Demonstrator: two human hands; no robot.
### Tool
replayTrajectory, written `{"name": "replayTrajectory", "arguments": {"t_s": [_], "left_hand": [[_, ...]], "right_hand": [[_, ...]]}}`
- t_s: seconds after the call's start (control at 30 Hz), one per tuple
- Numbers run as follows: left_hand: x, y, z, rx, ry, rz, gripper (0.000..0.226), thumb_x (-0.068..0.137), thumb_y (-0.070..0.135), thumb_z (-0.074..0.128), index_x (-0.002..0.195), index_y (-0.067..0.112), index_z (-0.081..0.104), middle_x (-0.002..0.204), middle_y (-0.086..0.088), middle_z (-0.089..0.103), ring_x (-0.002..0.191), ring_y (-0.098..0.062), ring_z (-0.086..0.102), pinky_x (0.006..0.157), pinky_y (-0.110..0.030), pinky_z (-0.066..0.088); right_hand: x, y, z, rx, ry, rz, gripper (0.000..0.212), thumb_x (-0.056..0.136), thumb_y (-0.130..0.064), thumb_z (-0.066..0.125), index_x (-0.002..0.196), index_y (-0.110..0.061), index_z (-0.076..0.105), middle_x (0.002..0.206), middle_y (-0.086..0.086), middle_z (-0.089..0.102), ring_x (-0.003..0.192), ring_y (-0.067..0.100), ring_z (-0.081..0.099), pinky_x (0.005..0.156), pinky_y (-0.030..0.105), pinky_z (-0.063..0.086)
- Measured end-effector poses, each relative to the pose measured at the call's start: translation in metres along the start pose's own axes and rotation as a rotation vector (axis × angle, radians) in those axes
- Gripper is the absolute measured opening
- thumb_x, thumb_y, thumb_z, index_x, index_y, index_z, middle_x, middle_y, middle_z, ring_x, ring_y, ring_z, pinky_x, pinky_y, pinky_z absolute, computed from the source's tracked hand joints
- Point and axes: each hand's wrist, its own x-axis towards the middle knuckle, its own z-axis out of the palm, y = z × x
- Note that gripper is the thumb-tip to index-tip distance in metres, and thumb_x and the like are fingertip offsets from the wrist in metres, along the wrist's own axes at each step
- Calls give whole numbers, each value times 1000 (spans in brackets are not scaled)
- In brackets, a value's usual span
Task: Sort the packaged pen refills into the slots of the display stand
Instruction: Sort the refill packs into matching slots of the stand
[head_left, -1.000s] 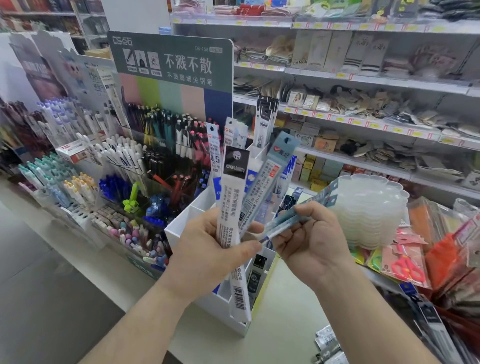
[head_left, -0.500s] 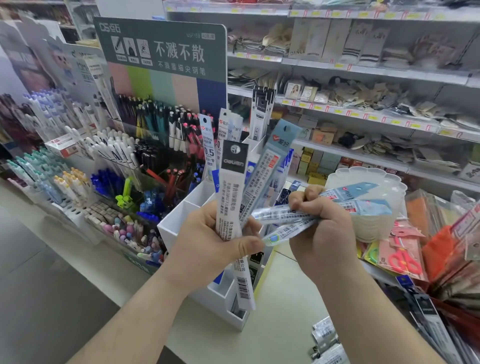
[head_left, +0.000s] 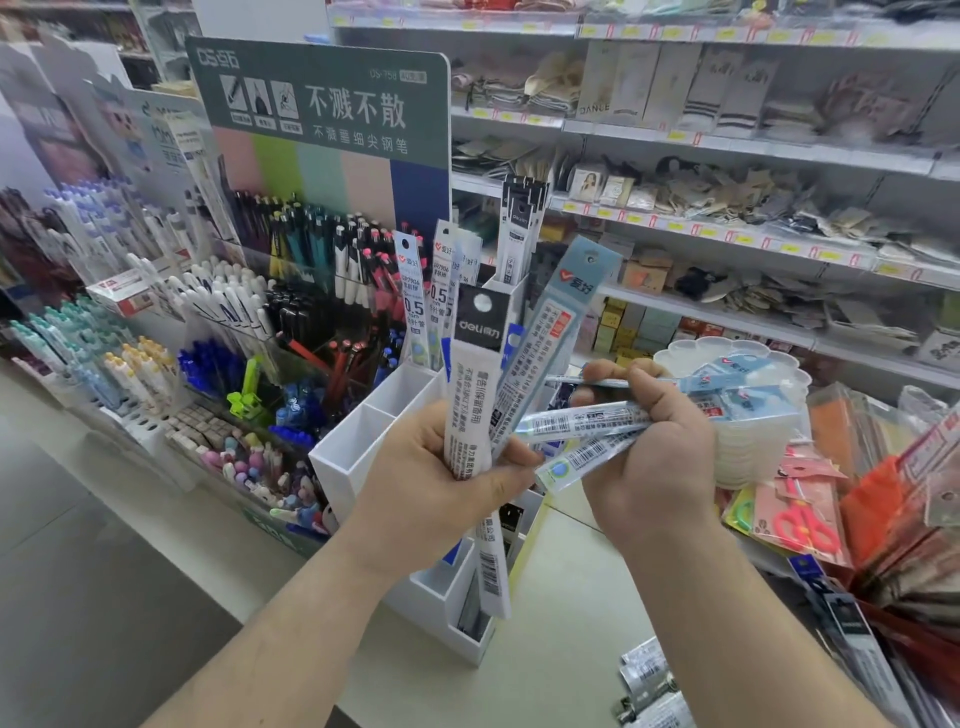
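Note:
My left hand (head_left: 431, 486) grips two upright refill packs: a black-topped white pack (head_left: 475, 395) and a light-blue pack (head_left: 550, 343). My right hand (head_left: 652, 457) grips a fan of light-blue refill packs (head_left: 727, 389) that lie sideways, pointing right. Both hands are held over the white display stand (head_left: 343, 457), whose near slots are open. More refill packs (head_left: 421, 301) stand in its rear slots, and a black pack (head_left: 519, 228) stands in the back one.
A green pen display (head_left: 317, 156) with many pens stands behind and to the left of the stand. Clear plastic trays (head_left: 748, 447) are stacked to the right, next to packaged scissors (head_left: 800, 519). Loose packs (head_left: 649, 686) lie at the counter's front. Store shelves run behind.
My right hand turned from palm-up to knuckles-up and now holds its light-blue packs sideways beside my left hand. My left hand kept its two packs.

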Motion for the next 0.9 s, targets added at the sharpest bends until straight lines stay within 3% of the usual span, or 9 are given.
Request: {"name": "replayTrajectory", "arguments": {"t_s": [0.13,0.27,0.47,0.53,0.57,0.67,0.77,0.83,0.9], "left_hand": [[1,-1,5,26,57,-33,19,70,6,83,75,24,76,78,3,76,74,-8,71,71,-21,59],[1,-1,7,64,68,-63,27,76,-6,81,72,20,75,81,-1,76,73,-7,71,68,-19,58],[2,0,8,101,-37,-56,26,76,-5,81,76,19,73,77,10,76,75,-4,72,67,-16,56],[2,-1,10,100,-45,-58,25,75,-4,82,76,19,74,78,10,76,76,-5,72,67,-17,57],[2,-2,10,94,-52,-56,24,75,-4,82,77,18,74,79,8,77,76,-6,72,68,-19,58],[3,-4,12,58,-77,-57,26,75,-5,82,82,19,76,84,5,78,82,-9,74,73,-23,60],[4,-7,14,29,-70,-96,30,74,-3,83,91,21,77,92,5,78,86,-11,74,73,-23,60],[5,-8,14,-4,-54,-136,36,74,-3,84,92,27,76,92,6,79,84,-11,75,69,-22,59],[6,-9,13,-51,-63,-190,38,73,-2,85,91,30,76,92,2,79,84,-16,76,67,-24,59]], "right_hand": [[-1,5,-3,-181,81,-26,46,106,-21,41,68,-17,67,67,2,65,58,14,60,69,34,50],[-2,9,-9,-360,108,-61,34,106,-16,41,85,-8,67,71,6,64,65,13,65,65,30,57],[-5,15,1,-225,27,-76,52,98,-13,47,54,-32,67,73,-6,61,71,12,63,70,36,54],[-4,18,0,-192,90,-63,42,98,-16,50,63,-28,71,82,2,60,84,21,62,82,49,55],[-4,19,1,-183,128,-24,30,100,-17,50,80,-19,73,88,8,60,91,28,62,91,56,53],[-4,21,6,-188,176,48,18,101,-19,48,113,-10,59,104,16,55,107,41,61,101,66,45],[-7,21,8,-155,123,49,9,101,-21,49,100,-14,54,92,11,63,90,33,66,84,52,56],[-5,23,5,-141,97,20,20,102,-18,47,83,-20,54,75,2,68,73,22,69,67,40,58],[-6,25,6,-107,110,14,33,101,-14,47,73,-25,58,71,0,70,68,19,71,63,40,59]]}}
